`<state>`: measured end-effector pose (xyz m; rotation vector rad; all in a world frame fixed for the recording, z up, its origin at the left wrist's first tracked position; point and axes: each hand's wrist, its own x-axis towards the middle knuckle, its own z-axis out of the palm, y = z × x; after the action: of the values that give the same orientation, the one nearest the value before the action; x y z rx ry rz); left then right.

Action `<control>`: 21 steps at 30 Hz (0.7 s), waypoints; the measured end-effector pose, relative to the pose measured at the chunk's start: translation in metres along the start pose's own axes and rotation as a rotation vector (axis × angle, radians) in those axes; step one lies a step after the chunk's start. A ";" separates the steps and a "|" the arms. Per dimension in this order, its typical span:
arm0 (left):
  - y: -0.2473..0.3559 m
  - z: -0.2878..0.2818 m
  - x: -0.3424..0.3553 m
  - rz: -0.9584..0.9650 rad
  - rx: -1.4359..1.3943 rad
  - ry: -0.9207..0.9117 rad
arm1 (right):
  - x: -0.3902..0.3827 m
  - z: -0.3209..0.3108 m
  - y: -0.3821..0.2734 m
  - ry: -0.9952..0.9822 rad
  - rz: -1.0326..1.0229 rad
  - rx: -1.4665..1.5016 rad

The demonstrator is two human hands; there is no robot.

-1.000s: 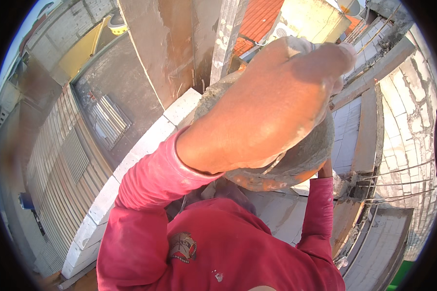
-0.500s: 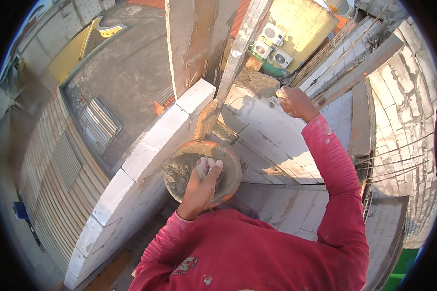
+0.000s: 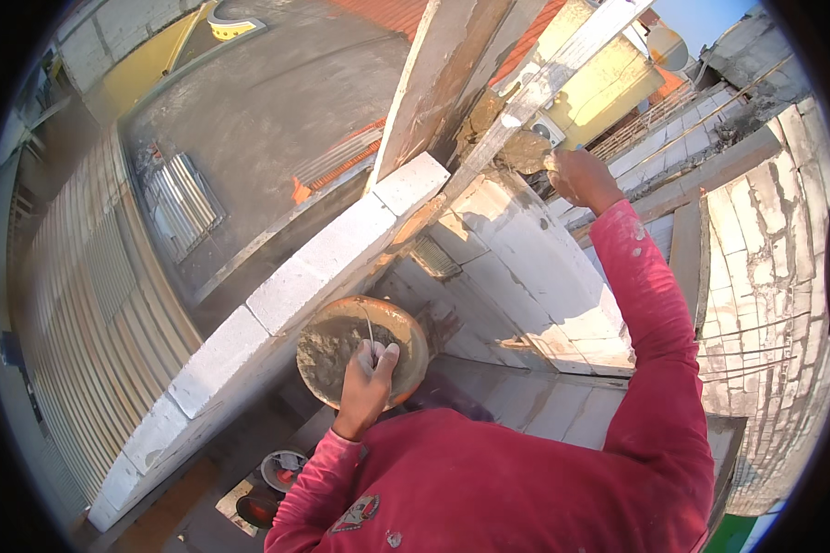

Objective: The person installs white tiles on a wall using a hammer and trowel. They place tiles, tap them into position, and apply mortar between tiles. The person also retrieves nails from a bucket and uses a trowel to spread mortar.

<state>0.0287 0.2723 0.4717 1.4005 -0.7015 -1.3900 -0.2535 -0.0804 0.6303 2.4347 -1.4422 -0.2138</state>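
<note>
My left hand (image 3: 369, 384) is closed on the thin handle of a round, orange-rimmed bucket (image 3: 406, 332) of wet grey mortar (image 3: 325, 359), hanging low beside a wall of white blocks (image 3: 314, 266). Up at the right, my right hand (image 3: 578, 177) grips a trowel, its blade mostly hidden under grey mortar (image 3: 524, 152). This sits over the upper end of a second white block wall (image 3: 526, 267), beside an upright, mortar-marked timber (image 3: 551, 83).
A wide board or column (image 3: 433, 64) stands behind the near wall's far end. Beyond that wall lie a grey flat roof (image 3: 240, 129) and corrugated roofing (image 3: 101, 323) below. Containers (image 3: 284, 470) sit down at lower left. Right are rough block walls (image 3: 756, 276) with protruding bars.
My left hand dropped from high in front of the camera with the bucket, now low and left. My right arm reached up and forward with the trowel. The view has since turned slightly.
</note>
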 end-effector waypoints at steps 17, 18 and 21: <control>-0.029 0.038 0.033 0.008 0.319 -0.280 | -0.157 0.000 0.008 0.047 0.491 0.257; -0.028 0.042 0.035 -0.016 0.338 -0.313 | -0.188 0.005 -0.009 0.114 0.476 0.319; -0.032 0.055 0.044 -0.030 0.352 -0.445 | -0.248 0.035 -0.085 -0.046 0.824 1.471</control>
<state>-0.0237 0.2297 0.4348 1.3775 -1.2680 -1.6824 -0.3125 0.1684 0.5622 2.1444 -3.1193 1.4157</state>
